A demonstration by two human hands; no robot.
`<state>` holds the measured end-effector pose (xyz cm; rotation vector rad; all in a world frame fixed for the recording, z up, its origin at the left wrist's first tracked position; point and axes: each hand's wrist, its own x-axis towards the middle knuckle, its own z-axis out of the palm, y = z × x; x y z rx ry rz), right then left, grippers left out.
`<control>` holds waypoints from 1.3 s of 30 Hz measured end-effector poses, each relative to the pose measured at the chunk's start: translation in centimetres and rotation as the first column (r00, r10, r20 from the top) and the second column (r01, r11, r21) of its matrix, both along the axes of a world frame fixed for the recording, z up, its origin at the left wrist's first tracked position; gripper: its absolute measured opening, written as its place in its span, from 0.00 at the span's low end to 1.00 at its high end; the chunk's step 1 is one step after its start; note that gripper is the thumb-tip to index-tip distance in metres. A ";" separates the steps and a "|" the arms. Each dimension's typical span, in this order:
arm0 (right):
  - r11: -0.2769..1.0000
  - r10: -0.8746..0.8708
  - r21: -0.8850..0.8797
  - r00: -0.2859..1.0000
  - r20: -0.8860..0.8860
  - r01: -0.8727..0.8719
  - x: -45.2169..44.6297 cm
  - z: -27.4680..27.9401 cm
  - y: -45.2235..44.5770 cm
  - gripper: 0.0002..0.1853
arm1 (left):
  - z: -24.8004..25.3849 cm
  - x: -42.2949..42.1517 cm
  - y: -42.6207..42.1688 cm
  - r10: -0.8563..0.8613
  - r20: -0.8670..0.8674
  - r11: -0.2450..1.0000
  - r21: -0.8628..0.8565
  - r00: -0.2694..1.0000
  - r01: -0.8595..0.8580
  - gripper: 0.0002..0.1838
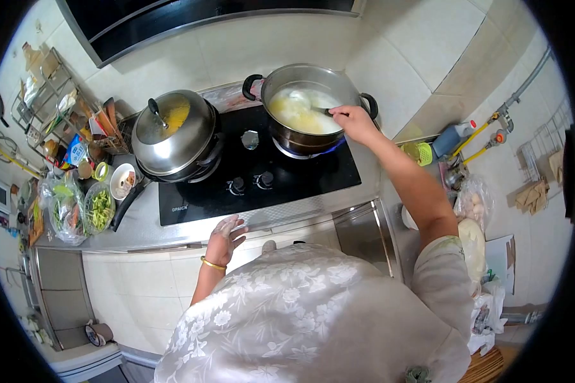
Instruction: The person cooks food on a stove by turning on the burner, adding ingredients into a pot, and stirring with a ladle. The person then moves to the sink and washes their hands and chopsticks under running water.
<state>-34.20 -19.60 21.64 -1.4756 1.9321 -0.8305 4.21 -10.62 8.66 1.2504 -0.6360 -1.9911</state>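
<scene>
My right hand (355,124) is closed around the dark handle of a cooking utensil (323,112); its other end is down in the pot, and its shape is hidden. The large steel pot (305,129) has two black handles and holds whitish, steaming liquid with pale yellow food (298,108) in it. A blue flame (326,150) burns beneath it. My left hand (224,238) hangs just in front of the counter edge with its fingers apart, holding nothing. Left of the pot, a wok with a domed steel lid (174,135) sits on the other burner, yellow showing through the glass.
On the left counter are a bowl of chopped greens (99,208), a bagged bowl of vegetables (67,207) and a white bowl (122,180). The wok's long handle (128,205) juts toward the front edge. Bagged eggs (474,203) lie at the right.
</scene>
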 end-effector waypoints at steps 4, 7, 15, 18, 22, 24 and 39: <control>0.957 -0.291 0.226 0.603 0.743 0.184 -0.3 -0.6 0.3 0.13 | 0.0 0.2 -0.3 -0.005 0.003 1.000 -0.006 1.000 0.005 0.15; 0.975 -0.220 0.182 0.500 0.838 0.126 -0.6 0.3 3.2 0.13 | -0.1 0.1 -0.6 -0.002 0.003 1.000 -0.009 1.000 0.002 0.15; 0.971 -0.119 -0.096 0.794 0.596 0.218 -1.2 5.2 9.9 0.13 | -0.2 -1.5 -1.3 -0.075 -0.001 0.997 -0.010 0.997 0.075 0.15; 0.929 -0.051 -0.348 0.976 0.211 0.124 -1.2 6.2 11.7 0.10 | 0.2 -2.7 -1.4 -0.110 -0.002 0.994 -0.010 0.994 0.110 0.15; 0.859 -0.028 -0.448 0.854 -0.520 -0.246 -1.2 5.6 13.5 0.09 | 0.3 -3.6 -1.0 -0.136 0.005 0.991 -0.021 0.991 0.136 0.16; 0.896 -0.022 -0.333 0.720 -0.694 -0.293 -0.9 5.3 14.2 0.09 | -0.3 -3.8 -0.5 -0.152 0.001 0.988 -0.017 0.988 0.152 0.15; 0.900 0.059 -0.121 0.392 -0.918 -0.420 -1.0 1.5 11.4 0.03 | -3.1 -2.3 11.5 0.094 0.117 0.988 0.108 0.989 -0.107 0.18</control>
